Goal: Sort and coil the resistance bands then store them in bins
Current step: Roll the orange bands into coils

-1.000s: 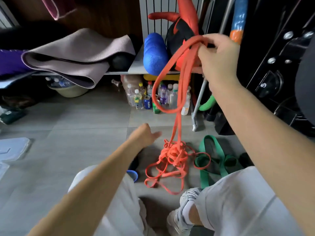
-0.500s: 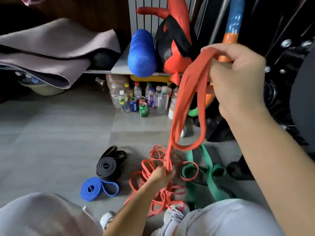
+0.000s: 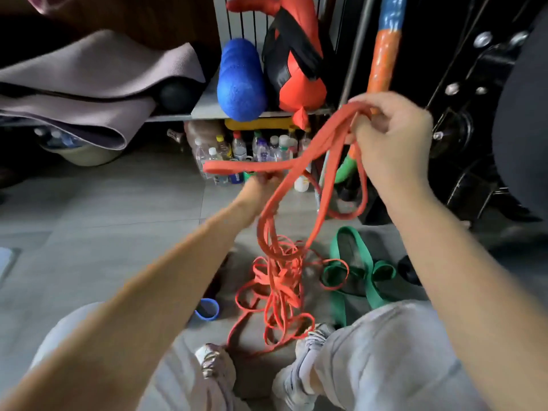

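Observation:
My right hand (image 3: 391,134) grips several loops of an orange resistance band (image 3: 311,155) held up at chest height. My left hand (image 3: 264,180) pinches a loop of the same band and holds it out to the left at mid-height. The rest of the orange band hangs down into a tangled heap (image 3: 278,280) on the floor between my feet. A green band (image 3: 353,268) lies loose on the floor to the right of the heap. A blue band (image 3: 207,310) peeks out from under my left forearm.
A shelf (image 3: 204,108) ahead carries a blue foam roller (image 3: 241,81), a red and black bag (image 3: 296,66) and folded mats (image 3: 89,81). Bottles (image 3: 246,152) stand beneath it. Black gym equipment (image 3: 474,114) fills the right side. Grey floor tiles (image 3: 89,218) spread to the left.
My left hand rose from the floor heap, pulling an orange loop up and leftward. My right hand dropped lower with its bundle. The black coiled band is now hidden behind my left arm.

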A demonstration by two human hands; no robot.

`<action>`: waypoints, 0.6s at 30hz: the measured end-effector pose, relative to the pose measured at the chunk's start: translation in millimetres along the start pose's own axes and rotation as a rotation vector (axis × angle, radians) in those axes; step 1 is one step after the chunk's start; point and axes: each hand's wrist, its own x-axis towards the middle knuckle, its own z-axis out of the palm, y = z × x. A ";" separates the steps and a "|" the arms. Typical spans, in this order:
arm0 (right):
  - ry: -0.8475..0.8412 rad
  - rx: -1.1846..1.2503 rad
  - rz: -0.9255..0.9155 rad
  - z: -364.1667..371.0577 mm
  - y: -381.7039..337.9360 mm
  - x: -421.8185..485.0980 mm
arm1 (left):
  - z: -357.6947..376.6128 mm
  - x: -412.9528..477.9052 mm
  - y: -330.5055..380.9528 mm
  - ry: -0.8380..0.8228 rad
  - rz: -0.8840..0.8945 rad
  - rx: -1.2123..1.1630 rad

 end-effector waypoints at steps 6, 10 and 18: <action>-0.153 -0.278 0.168 6.3 50.3 -24.3 | -38.2 -51.4 71.9 0.009 0.252 -0.105; -0.497 -0.536 0.236 17.6 56.8 -24.0 | -46.5 -61.1 59.0 0.049 0.296 0.090; -1.540 -1.022 0.202 24.4 63.6 -67.1 | -66.4 -63.5 19.2 0.089 0.313 -0.029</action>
